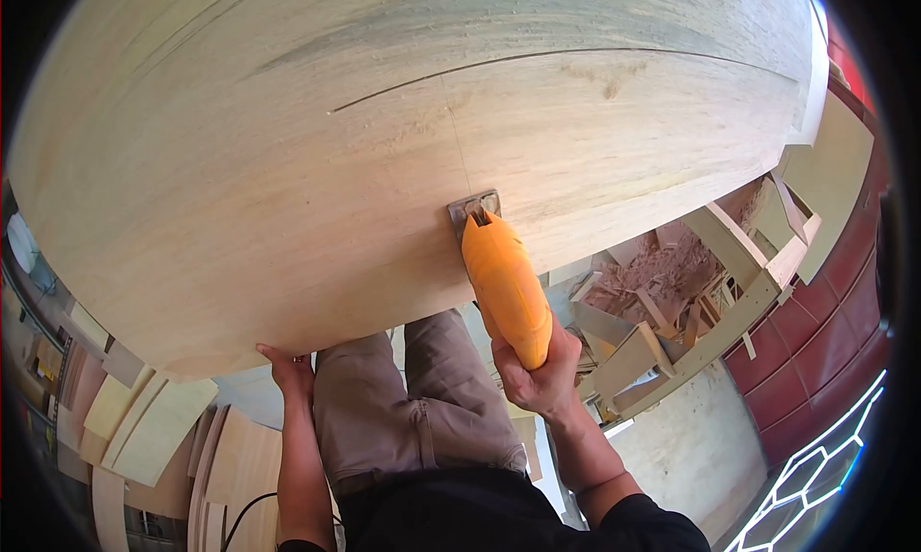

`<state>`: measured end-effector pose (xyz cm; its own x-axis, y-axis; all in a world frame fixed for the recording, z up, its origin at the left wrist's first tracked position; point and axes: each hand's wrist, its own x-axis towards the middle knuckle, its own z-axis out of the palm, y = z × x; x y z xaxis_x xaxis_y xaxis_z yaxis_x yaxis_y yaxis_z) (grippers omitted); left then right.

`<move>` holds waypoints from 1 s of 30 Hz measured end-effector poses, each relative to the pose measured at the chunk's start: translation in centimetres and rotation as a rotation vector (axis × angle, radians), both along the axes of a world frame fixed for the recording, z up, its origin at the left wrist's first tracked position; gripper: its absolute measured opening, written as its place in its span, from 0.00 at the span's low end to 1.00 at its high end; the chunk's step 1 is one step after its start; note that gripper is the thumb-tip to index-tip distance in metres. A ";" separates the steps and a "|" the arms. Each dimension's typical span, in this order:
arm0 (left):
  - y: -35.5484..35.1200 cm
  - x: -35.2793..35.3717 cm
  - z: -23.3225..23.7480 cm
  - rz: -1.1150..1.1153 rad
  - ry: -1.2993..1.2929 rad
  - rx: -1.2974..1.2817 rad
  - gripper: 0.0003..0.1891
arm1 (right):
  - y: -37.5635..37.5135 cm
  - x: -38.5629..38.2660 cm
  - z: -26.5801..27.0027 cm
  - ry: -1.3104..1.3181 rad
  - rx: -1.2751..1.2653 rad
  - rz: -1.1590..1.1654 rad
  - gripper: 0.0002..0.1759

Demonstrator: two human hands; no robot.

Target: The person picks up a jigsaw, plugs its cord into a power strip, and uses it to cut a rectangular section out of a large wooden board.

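Pale wood offcuts point(144, 418) lie stacked at 8 o'clock. Just right of them, the left hand point(288, 368) clasps the near edge of the large plywood sheet point(288, 187), its fingertips hidden under the board. The sheet fills the view from 9 to 2 o'clock, and a long curved cut point(576, 58) runs across it. Near centre, the orange jigsaw point(504, 288) rests its base plate point(473, 207) on the sheet. The right hand point(542, 372) wraps tightly around the jigsaw's handle at 5 o'clock. Timber scraps point(672, 303) pile at 3 o'clock.
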<state>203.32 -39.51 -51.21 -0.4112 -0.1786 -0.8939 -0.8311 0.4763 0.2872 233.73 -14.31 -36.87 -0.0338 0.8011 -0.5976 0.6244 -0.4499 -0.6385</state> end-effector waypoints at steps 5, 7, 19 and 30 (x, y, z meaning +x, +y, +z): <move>-0.1 0.0 -0.1 -0.016 0.007 0.012 0.44 | 0.3 -0.3 0.2 -0.004 -0.024 -0.004 0.13; 0.1 0.1 0.1 -0.026 0.005 0.004 0.43 | 0.5 -0.3 0.1 -0.009 -0.020 0.002 0.13; -0.3 0.0 -0.2 -0.011 -0.003 0.044 0.40 | 0.6 -0.4 0.0 -0.006 -0.029 -0.020 0.14; -0.6 -0.2 -0.2 -0.002 -0.027 0.056 0.40 | 1.2 -0.8 0.1 -0.014 -0.046 -0.037 0.13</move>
